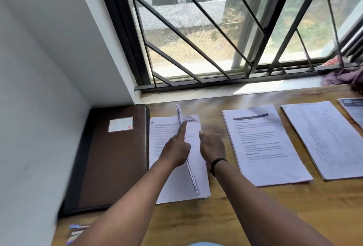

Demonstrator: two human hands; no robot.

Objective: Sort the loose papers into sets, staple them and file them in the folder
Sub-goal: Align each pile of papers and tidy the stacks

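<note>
Nothing here is actually readable — the printed pages (263, 143) on the desk (255, 216) are blurred lines, and the white label (120, 124) on the brown folder (110, 157) by the left edge looks blank — just a red mark.

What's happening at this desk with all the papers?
A person is sorting papers on a wooden table under a window. Both hands work on the leftmost pile: the left hand and right hand hold a few sheets stood up on edge above it. A closed brown folder lies to the left. Two more piles lie flat to the right. Nothing is filed yet.
</note>
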